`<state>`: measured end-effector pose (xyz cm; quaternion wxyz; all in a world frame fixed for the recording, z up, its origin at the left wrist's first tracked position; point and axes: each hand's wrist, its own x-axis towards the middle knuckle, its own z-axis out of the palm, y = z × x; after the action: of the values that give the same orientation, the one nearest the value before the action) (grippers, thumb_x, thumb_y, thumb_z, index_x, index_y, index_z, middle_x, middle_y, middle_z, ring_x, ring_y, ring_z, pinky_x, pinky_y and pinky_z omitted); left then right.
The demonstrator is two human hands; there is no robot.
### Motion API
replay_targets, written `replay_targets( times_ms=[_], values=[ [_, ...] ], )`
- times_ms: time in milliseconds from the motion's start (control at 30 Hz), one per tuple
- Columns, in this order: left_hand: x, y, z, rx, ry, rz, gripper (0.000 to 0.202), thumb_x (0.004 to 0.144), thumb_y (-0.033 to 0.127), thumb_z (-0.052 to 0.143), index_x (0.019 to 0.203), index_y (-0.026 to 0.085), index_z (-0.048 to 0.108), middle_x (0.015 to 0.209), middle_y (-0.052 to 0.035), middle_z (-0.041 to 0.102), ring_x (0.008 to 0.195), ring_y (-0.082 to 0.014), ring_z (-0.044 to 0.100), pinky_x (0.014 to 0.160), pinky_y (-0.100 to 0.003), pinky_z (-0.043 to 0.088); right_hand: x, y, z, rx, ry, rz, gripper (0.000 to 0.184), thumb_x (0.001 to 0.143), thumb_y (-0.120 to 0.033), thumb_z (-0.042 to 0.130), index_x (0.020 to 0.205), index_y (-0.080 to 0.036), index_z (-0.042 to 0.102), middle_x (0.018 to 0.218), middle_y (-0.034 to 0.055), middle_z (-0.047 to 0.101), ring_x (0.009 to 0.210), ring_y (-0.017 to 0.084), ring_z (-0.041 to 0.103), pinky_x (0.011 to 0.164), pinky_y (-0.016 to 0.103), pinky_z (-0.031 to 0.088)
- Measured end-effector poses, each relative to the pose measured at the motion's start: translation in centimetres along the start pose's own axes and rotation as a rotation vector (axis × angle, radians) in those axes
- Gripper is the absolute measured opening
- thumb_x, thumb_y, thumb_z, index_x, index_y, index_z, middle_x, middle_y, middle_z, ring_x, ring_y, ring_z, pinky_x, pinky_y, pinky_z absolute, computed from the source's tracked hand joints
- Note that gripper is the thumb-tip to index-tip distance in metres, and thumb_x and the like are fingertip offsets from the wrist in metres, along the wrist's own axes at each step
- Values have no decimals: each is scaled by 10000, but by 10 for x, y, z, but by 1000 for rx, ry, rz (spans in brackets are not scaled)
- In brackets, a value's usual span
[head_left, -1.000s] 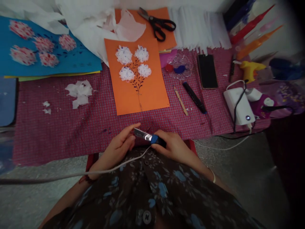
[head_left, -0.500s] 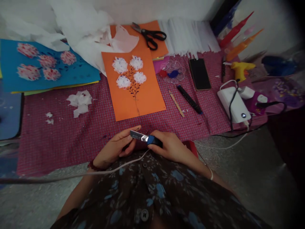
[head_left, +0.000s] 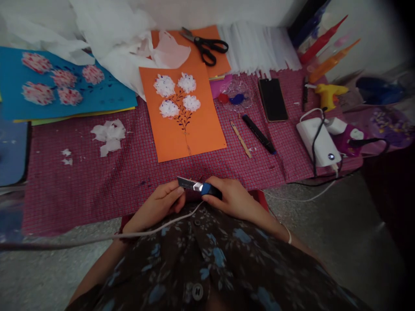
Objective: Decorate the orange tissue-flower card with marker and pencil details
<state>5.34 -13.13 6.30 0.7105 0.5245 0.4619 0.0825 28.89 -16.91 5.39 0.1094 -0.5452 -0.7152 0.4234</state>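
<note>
My right hand (head_left: 231, 196) is wrapped round the dark blue handle of a box cutter (head_left: 209, 190). Its long blade is out and points left. My left hand (head_left: 162, 203) is closed at the blade's tip, thumb and fingertips pressed together. What those fingers hold, if anything, I cannot make out. Both hands are in front of my body at the table's near edge. Beyond them lies an orange sheet (head_left: 197, 144) with white crumpled-paper flowers (head_left: 164, 85) and a dark drawn stem with leaves.
A wooden stick (head_left: 241, 139), a black marker (head_left: 258, 134) and a phone (head_left: 272, 99) lie to the right. Scissors (head_left: 207, 45) rest at the back. A white power bank (head_left: 319, 142) has cables. A blue sheet (head_left: 106, 97) and torn tissue (head_left: 110, 136) are left. A cable (head_left: 142, 233) crosses my lap.
My left hand has drawn slightly down and left, and its raised fingers have curled in by the blade tip. The right hand and box cutter stay nearly still.
</note>
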Motion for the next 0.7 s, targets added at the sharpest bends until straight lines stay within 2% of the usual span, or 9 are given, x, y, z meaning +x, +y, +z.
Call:
replay_targets(
  times_ms=[33, 100, 200, 267, 367, 500, 600, 700],
  values=[
    [-2, 1, 0, 48, 23, 6, 454, 984, 484, 457, 648, 181, 501, 549, 42, 457, 479, -84, 350, 451, -230, 235, -1, 1, 1, 11, 9, 5, 247, 949, -425, 571, 1015, -190, 612, 912, 56, 723, 794, 199, 651, 666, 272, 371],
    [-5, 1, 2, 85, 67, 18, 403, 975, 465, 455, 712, 177, 554, 570, 43, 475, 508, -95, 390, 481, -232, 276, -3, 5, 3, 40, 57, 32, 232, 950, -422, 563, 979, -194, 600, 858, 40, 698, 750, 185, 632, 645, 265, 358],
    [-7, 0, 3, 48, 109, 21, 328, 965, 448, 455, 987, 167, 624, 594, 59, 489, 514, -105, 397, 495, -238, 289, -5, 10, 4, 81, 149, 83, 222, 951, -415, 550, 951, -196, 585, 790, 19, 651, 700, 170, 599, 627, 260, 347],
    [-6, -1, 3, 49, 129, 30, 327, 966, 439, 455, 1020, 164, 624, 594, 63, 484, 509, -103, 380, 489, -240, 277, -5, 11, 4, 111, 114, 58, 228, 947, -419, 555, 950, -194, 586, 779, 15, 644, 691, 167, 593, 619, 256, 346],
    [-1, -2, 4, 62, 151, 57, 299, 952, 421, 493, 902, 162, 635, 634, 44, 515, 534, -100, 414, 503, -237, 307, -2, 5, 2, 120, -7, -27, 245, 950, -426, 564, 992, -188, 604, 842, 31, 683, 737, 175, 624, 635, 257, 361],
    [4, -3, 7, 4, 184, 90, 274, 885, 335, 580, 1078, 167, 678, 744, 17, 626, 600, -114, 503, 567, -241, 397, 4, -5, -1, 31, -63, -66, 261, 956, -415, 569, 1061, -181, 618, 943, 64, 728, 828, 207, 663, 678, 276, 375],
    [5, -3, 9, -8, 207, 108, 285, 848, 294, 619, 1091, 174, 708, 928, -40, 724, 772, -157, 617, 721, -287, 488, 7, -8, -1, -17, -70, -60, 268, 957, -422, 568, 1065, -182, 618, 957, 71, 738, 838, 216, 671, 675, 283, 368],
    [3, 0, 10, -13, 225, 111, 335, 827, 303, 663, 1132, 173, 713, 1126, -87, 739, 1028, -227, 659, 938, -371, 499, 7, -6, 1, -23, -58, -52, 266, 959, -428, 562, 1058, -186, 614, 972, 72, 740, 848, 217, 675, 678, 285, 370]
  ],
)
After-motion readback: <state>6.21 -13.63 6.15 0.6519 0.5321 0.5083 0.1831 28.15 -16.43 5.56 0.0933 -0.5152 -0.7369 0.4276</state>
